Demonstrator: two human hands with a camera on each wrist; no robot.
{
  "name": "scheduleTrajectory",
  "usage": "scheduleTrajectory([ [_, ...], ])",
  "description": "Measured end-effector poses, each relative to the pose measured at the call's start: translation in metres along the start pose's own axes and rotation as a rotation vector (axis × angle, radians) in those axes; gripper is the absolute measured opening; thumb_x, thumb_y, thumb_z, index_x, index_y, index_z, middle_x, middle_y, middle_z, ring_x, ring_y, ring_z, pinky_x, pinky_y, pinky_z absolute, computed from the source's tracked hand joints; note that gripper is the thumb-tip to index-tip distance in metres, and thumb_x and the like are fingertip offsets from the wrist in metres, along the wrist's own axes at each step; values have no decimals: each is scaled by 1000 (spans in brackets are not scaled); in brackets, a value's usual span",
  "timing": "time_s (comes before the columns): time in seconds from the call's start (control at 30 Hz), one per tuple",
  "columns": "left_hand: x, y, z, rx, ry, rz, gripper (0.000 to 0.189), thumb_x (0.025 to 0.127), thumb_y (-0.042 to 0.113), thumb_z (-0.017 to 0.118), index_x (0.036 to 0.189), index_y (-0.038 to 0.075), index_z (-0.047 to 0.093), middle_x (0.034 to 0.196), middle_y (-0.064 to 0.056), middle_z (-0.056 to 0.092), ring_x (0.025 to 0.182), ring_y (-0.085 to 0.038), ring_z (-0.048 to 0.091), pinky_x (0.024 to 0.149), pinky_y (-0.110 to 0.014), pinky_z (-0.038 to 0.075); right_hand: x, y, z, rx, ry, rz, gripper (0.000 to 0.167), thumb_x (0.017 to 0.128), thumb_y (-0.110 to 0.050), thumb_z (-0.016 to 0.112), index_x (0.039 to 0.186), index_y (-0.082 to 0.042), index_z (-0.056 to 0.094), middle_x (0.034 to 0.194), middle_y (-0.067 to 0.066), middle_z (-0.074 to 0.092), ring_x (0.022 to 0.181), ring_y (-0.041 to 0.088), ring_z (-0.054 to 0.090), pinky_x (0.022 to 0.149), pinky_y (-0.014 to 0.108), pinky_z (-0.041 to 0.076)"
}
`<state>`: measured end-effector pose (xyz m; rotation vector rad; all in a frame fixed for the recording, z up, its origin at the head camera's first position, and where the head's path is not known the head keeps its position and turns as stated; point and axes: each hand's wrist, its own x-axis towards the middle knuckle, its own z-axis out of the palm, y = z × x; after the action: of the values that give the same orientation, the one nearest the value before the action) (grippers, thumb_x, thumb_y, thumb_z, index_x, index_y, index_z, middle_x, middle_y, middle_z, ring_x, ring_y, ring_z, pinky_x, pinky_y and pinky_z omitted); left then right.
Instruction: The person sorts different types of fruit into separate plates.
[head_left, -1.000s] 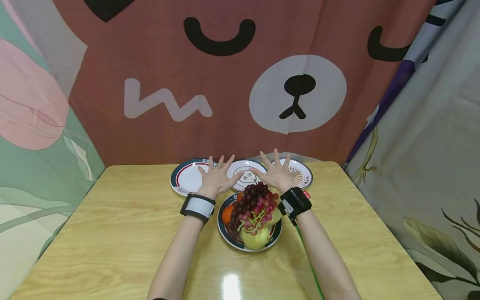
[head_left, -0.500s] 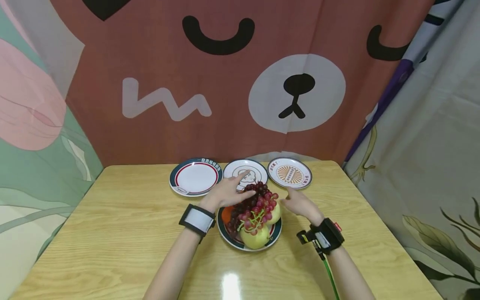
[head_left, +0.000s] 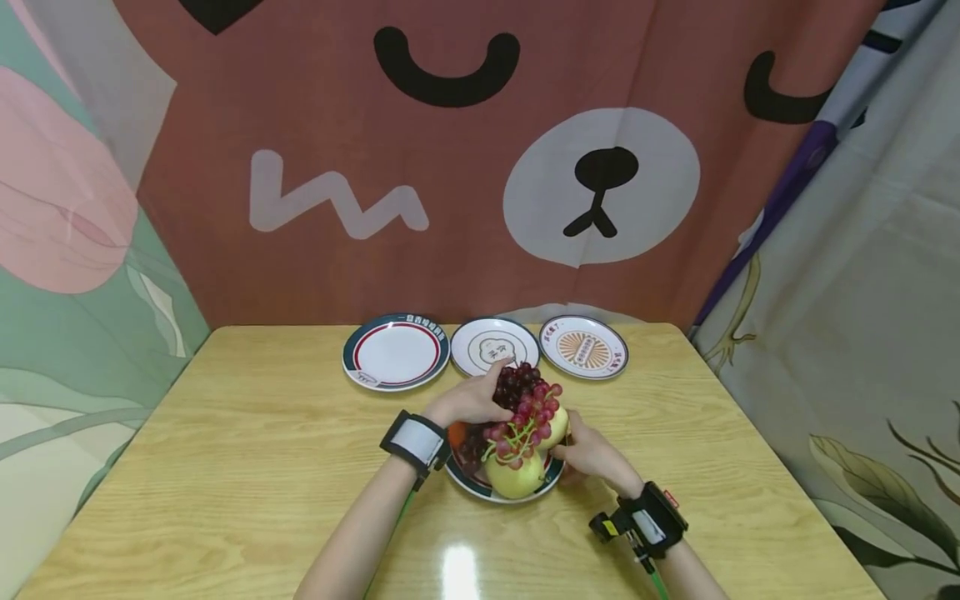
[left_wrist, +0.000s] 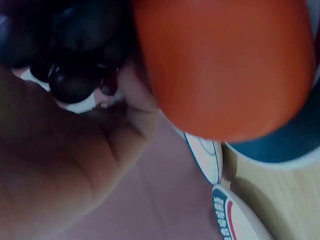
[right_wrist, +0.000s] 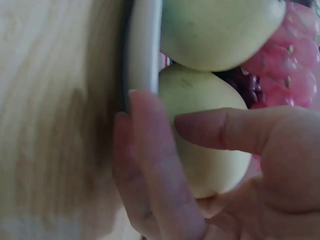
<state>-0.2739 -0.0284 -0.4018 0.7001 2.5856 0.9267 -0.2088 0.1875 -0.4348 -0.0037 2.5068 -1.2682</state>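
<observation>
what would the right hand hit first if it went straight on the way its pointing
Most likely the pear beside the right hand; the plate's rim is about as close, and the wrist view leaves contact with either unclear.

Bare table point(head_left: 532, 542) gives access to the fruit plate point(head_left: 469, 482) from its near side, though a pear point(head_left: 515, 477) stands just inside that rim. The left hand point(head_left: 471, 402) bars its far left. At its right rim sits the right hand point(head_left: 600, 457), fingers point(right_wrist: 160, 150) along the edge, its wrist camera point(head_left: 602, 527) jutting nearby. Well left and well right of the fruit plate, passage is free. Beyond it, three plates point(head_left: 393, 354) stand in a row before the curtain point(head_left: 337, 283). Above it, heaped dark grapes point(head_left: 520, 381) and red grapes point(head_left: 534, 414) obstruct a low crossing.
</observation>
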Motion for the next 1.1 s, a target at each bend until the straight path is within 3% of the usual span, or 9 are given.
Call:
scheduleTrajectory([
  [0.1,3,-4,3,-21,22,45,81,81,27,70,145,15,21,133,-23,53,118,-32,55,104,-43,41,0,3,4,8,22,-22,62,86,-2,60,139,4,28,126,41,46,55,23,63,54,37,56],
  [0.27,4,-14,0,-143,39,116,73,81,18,69,138,8,25,132,-24,49,122,-33,50,107,-44,38,2,4,8,-34,61,-54,62,85,0,63,138,6,30,119,40,51,51,22,61,50,34,54],
  [0.53,-5,-25,-23,-262,62,56,80,87,21,62,146,0,13,147,-29,32,136,-35,37,113,-45,31,2,5,10,-54,81,-60,63,83,7,62,138,7,30,106,36,58,50,20,62,49,32,54],
  [0.67,-9,-36,-46,-316,174,61,72,88,17,62,143,5,17,140,-28,40,131,-36,42,110,-48,34,0,5,11,-50,83,-56,63,83,7,62,138,8,31,101,34,60,50,19,62,49,32,54],
  [0.8,-10,-54,-75,-275,346,26,71,88,16,62,143,11,17,136,-28,45,123,-38,49,103,-50,41,-2,6,11,-36,95,-60,65,82,8,62,139,9,29,100,33,60,50,19,62,49,33,54],
  [0.97,-6,-93,-94,-177,534,-115,74,90,17,59,149,14,15,137,-31,46,119,-41,53,94,-51,46,-1,8,12,-20,97,-60,69,81,9,62,141,9,27,108,37,56,51,19,61,50,33,55],
  [1.1,-7,-125,-91,-131,607,-227,77,91,17,58,152,11,11,118,-34,58,88,-35,59,78,-44,46,0,10,14,-19,93,-52,71,82,8,63,142,8,26,112,37,54,52,20,61,50,33,55],
])
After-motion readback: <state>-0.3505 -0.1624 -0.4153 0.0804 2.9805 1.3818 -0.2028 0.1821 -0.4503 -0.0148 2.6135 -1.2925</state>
